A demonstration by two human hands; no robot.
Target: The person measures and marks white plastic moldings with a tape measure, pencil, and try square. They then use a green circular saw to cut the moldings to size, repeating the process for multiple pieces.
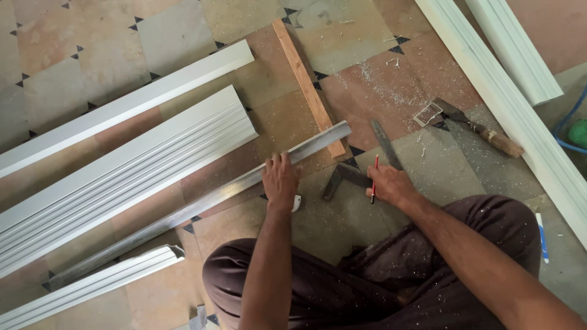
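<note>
My left hand point(280, 181) presses down on a long grey metal strip point(183, 214) that lies slanted across the tiled floor, its far end resting on a wooden batten point(306, 85). My right hand point(389, 185) is closed around a red pencil point(375, 177), held upright just right of the strip's end. A metal try square point(354, 174) lies on the floor between my hands, next to the pencil.
White moulded profiles point(122, 159) lie at the left, one more point(92, 284) near my knee, and two long ones point(513, 91) run at the right. A wooden-handled tool point(483, 131) and a small clear piece point(427, 114) lie among shavings. A blue hose point(565, 131) is at the right edge.
</note>
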